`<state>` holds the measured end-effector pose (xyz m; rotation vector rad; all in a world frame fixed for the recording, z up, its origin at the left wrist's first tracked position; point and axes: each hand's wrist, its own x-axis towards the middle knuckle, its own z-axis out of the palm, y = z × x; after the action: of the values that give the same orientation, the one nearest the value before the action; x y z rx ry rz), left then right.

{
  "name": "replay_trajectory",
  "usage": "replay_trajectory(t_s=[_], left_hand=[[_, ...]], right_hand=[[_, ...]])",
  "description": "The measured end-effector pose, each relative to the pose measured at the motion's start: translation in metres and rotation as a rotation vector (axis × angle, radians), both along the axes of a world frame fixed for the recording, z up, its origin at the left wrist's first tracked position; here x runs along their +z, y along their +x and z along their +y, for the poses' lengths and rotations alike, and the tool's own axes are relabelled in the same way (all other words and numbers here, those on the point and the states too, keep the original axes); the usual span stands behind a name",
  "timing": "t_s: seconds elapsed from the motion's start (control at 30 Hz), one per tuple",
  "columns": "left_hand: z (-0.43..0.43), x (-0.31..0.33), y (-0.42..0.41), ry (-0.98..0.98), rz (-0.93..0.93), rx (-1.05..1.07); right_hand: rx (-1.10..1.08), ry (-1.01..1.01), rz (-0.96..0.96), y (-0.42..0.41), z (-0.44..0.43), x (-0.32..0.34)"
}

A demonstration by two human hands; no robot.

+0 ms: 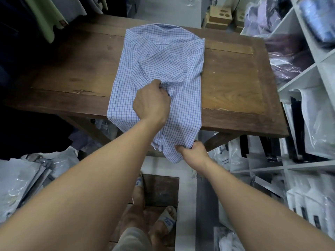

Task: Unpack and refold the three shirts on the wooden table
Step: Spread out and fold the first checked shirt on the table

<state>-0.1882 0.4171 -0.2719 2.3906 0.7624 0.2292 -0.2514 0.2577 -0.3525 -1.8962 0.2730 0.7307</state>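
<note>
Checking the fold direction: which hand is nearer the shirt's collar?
Left. The left hand grips the shirt at its middle on the table, short of the collar at the far end; the right hand holds the hem hanging off the near edge.

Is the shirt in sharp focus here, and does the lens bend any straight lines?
In the head view the shirt checks read sharp; the table edges and the shelves bow and lean from the wide lens; the light is soft, with a faint shadow below the left hand.

Shirt [159,57]: pale blue-white check. Table [235,84]: dark brown wood. Shelves [299,77]: white.
</note>
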Motion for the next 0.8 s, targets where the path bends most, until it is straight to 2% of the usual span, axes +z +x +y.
replay_trajectory(t_s=[0.3,0.47,0.53,0.67,0.73,0.8], left_hand=[[0.003,-0.005,0.004,0.114,-0.127,0.021],[0.009,-0.015,0.008,0.172,-0.079,0.021],[0.006,-0.018,0.007,0.190,-0.145,-0.002],[-0.006,-0.019,0.017,0.324,-0.290,-0.253],[-0.015,-0.016,0.029,0.403,-0.254,-0.436],[-0.025,-0.014,0.043,0.457,-0.127,-0.613]], right_hand=[[-0.007,0.009,0.112,-0.001,0.000,-0.006],[-0.001,0.064,0.165,-0.007,0.002,-0.007],[-0.004,0.074,0.170,-0.009,0.002,-0.009],[0.001,0.079,0.187,-0.009,0.003,-0.010],[0.017,0.072,0.166,-0.008,0.002,-0.010],[0.014,0.042,0.093,-0.005,0.001,-0.007]])
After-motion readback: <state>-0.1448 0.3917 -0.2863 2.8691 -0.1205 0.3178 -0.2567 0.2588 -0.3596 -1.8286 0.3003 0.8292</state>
